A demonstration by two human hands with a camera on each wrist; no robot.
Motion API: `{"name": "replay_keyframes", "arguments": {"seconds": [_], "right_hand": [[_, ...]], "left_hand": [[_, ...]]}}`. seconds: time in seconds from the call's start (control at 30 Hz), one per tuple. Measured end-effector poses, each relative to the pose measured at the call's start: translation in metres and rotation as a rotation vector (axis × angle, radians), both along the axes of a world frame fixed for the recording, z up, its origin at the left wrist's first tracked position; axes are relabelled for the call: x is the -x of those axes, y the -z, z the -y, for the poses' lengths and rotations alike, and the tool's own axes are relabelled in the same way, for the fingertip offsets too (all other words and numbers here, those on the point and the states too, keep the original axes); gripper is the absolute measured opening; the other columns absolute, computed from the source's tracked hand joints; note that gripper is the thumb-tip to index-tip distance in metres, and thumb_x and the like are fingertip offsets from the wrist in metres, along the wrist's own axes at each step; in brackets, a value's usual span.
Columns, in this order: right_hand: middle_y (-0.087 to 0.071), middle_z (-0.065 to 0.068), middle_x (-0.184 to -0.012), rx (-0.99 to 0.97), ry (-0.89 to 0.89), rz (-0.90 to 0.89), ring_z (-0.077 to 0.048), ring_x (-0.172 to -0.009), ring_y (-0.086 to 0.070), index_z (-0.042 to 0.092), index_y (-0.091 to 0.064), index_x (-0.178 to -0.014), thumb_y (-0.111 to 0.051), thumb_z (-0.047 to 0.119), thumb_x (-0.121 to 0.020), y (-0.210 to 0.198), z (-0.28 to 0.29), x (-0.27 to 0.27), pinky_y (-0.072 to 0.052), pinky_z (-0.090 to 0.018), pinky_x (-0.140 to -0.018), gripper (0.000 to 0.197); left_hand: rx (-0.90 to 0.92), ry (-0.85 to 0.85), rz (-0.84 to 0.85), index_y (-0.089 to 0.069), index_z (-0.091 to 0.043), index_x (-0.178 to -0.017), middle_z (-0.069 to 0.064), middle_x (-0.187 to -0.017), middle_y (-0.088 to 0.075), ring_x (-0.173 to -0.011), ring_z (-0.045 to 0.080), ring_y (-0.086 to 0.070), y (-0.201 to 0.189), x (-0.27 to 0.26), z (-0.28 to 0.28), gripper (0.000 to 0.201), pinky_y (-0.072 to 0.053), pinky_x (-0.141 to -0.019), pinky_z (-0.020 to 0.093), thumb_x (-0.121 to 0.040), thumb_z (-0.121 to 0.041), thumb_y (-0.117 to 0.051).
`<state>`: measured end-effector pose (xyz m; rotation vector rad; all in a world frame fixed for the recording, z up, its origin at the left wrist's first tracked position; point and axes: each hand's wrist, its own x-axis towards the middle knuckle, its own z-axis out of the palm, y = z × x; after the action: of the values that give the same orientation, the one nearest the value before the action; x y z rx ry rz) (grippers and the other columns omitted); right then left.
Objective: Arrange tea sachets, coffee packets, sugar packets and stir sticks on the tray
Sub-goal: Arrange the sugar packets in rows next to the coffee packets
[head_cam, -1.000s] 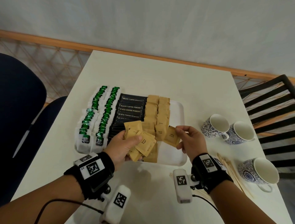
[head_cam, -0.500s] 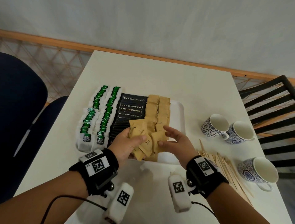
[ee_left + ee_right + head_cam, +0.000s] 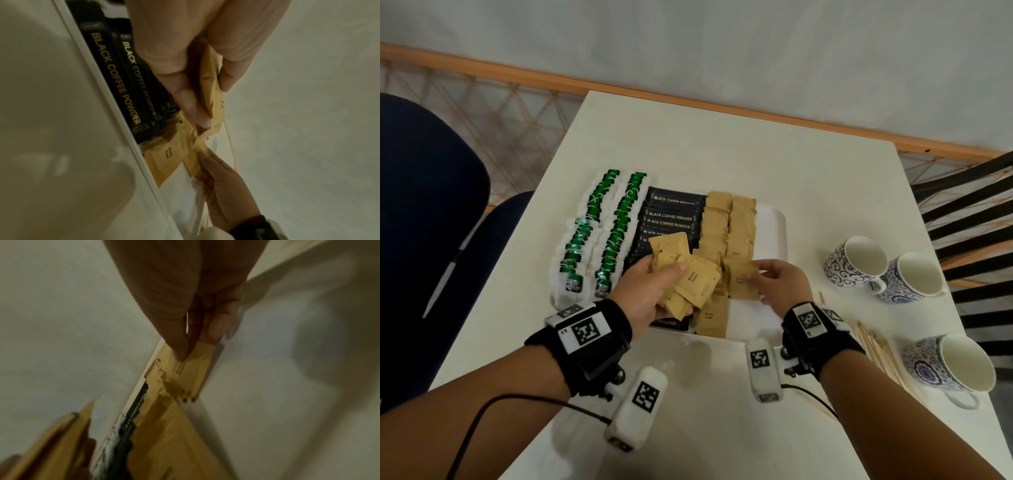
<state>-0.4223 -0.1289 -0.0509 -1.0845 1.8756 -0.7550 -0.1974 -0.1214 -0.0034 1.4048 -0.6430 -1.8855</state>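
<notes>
Counts around our two hands

We count three cups [image 3: 856, 262] off to the right of our grip, one tray [image 3: 774, 226] under it, two rows of tea sachets [image 3: 599, 233], and two rows of sugar packets [image 3: 729, 226]; the coffee packets [image 3: 671, 216] overlap beyond counting.

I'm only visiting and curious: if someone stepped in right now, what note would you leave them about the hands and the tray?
Left hand holds a fan of brown sugar packets over the tray.
Right hand pinches a single sugar packet at the near end of the right sugar column.
Done: tea sachets and coffee packets lie in rows on the tray.
Left: lay the remaining sugar; the stir sticks lie on the table by the cups.
</notes>
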Motion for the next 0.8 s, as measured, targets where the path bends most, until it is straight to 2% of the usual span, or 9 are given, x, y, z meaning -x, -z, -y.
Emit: {"name": "replay_keyframes", "arguments": {"seconds": [0.1, 0.17, 0.3, 0.4, 0.53, 0.6, 0.67, 0.73, 0.8], "right_hand": [[-0.066, 0.001, -0.073, 0.001, -0.045, -0.073, -0.015, -0.065, -0.06, 0.026, -0.066, -0.095, -0.075, 0.03, -0.078, 0.002, 0.003, -0.001, -0.055, -0.035, -0.068, 0.019], [-0.063, 0.001, -0.073, 0.001, -0.044, -0.09, -0.013, -0.063, -0.058, 0.026, -0.065, -0.097, -0.075, 0.031, -0.078, 0.003, 0.004, -0.001, -0.053, -0.032, -0.065, 0.023], [-0.059, 0.004, -0.072, 0.007, -0.075, -0.134, -0.009, -0.065, -0.056, 0.028, -0.06, -0.099, -0.075, 0.031, -0.078, 0.001, 0.003, -0.004, -0.043, -0.023, -0.059, 0.026], [-0.057, 0.004, -0.072, 0.016, -0.079, -0.141, -0.009, -0.067, -0.055, 0.026, -0.057, -0.103, -0.074, 0.031, -0.079, -0.001, 0.001, -0.005, -0.041, -0.022, -0.059, 0.03], [-0.056, 0.004, -0.074, 0.084, 0.0, -0.12, -0.009, -0.068, -0.054, 0.025, -0.056, -0.109, -0.069, 0.033, -0.083, -0.005, -0.003, -0.004, -0.039, -0.02, -0.058, 0.031], [-0.057, 0.005, -0.074, 0.141, -0.005, -0.075, -0.01, -0.068, -0.055, 0.027, -0.059, -0.107, -0.066, 0.037, -0.085, -0.012, -0.007, -0.009, -0.041, -0.02, -0.061, 0.025], [-0.062, 0.006, -0.08, 0.13, -0.103, 0.035, -0.01, -0.073, -0.06, 0.031, -0.061, -0.105, -0.066, 0.045, -0.083, -0.022, -0.013, -0.018, -0.047, -0.023, -0.065, 0.027], [-0.064, 0.006, -0.086, 0.061, -0.216, 0.134, -0.011, -0.078, -0.063, 0.033, -0.06, -0.11, -0.07, 0.047, -0.078, -0.028, -0.018, -0.029, -0.051, -0.024, -0.066, 0.037], [-0.062, 0.004, -0.085, 0.002, -0.272, 0.172, -0.011, -0.075, -0.063, 0.032, -0.056, -0.117, -0.079, 0.04, -0.072, -0.029, -0.021, -0.036, -0.051, -0.024, -0.064, 0.051]], "left_hand": [[-0.022, -0.004, -0.014, -0.057, -0.014, -0.118, 0.013, -0.108, -0.069, -0.087, 0.028, -0.068, 0.001, -0.002, 0.001, 0.025, -0.057, -0.057, 0.036, -0.093, -0.014, -0.058], [-0.029, 0.006, -0.022, -0.057, -0.014, -0.117, 0.013, -0.106, -0.069, -0.085, 0.027, -0.068, 0.002, -0.004, 0.001, 0.024, -0.057, -0.058, 0.036, -0.093, -0.011, -0.055], [-0.028, 0.015, -0.013, -0.055, -0.013, -0.119, 0.014, -0.105, -0.069, -0.082, 0.028, -0.068, 0.003, -0.002, 0.001, 0.027, -0.058, -0.056, 0.035, -0.093, -0.008, -0.054], [-0.018, 0.018, -0.007, -0.055, -0.012, -0.119, 0.013, -0.103, -0.07, -0.08, 0.027, -0.068, 0.003, 0.001, 0.0, 0.026, -0.059, -0.057, 0.036, -0.093, -0.007, -0.054], [-0.007, 0.022, -0.01, -0.055, -0.014, -0.119, 0.013, -0.108, -0.068, -0.087, 0.03, -0.067, 0.003, 0.004, -0.002, 0.027, -0.059, -0.058, 0.037, -0.093, -0.007, -0.055], [-0.004, 0.027, -0.009, -0.054, -0.015, -0.121, 0.013, -0.111, -0.067, -0.089, 0.03, -0.067, 0.003, 0.006, -0.002, 0.028, -0.059, -0.058, 0.037, -0.093, -0.007, -0.056], [0.004, 0.036, 0.006, -0.054, -0.014, -0.122, 0.014, -0.113, -0.067, -0.087, 0.029, -0.067, 0.004, 0.009, -0.004, 0.03, -0.058, -0.057, 0.036, -0.093, -0.007, -0.056], [0.021, 0.048, 0.019, -0.054, -0.015, -0.122, 0.014, -0.113, -0.067, -0.085, 0.027, -0.067, 0.004, 0.012, -0.005, 0.031, -0.058, -0.058, 0.036, -0.093, -0.008, -0.057], [0.035, 0.064, 0.021, -0.056, -0.018, -0.12, 0.011, -0.112, -0.068, -0.087, 0.025, -0.067, 0.005, 0.016, -0.007, 0.029, -0.057, -0.062, 0.036, -0.092, -0.01, -0.058]]}}
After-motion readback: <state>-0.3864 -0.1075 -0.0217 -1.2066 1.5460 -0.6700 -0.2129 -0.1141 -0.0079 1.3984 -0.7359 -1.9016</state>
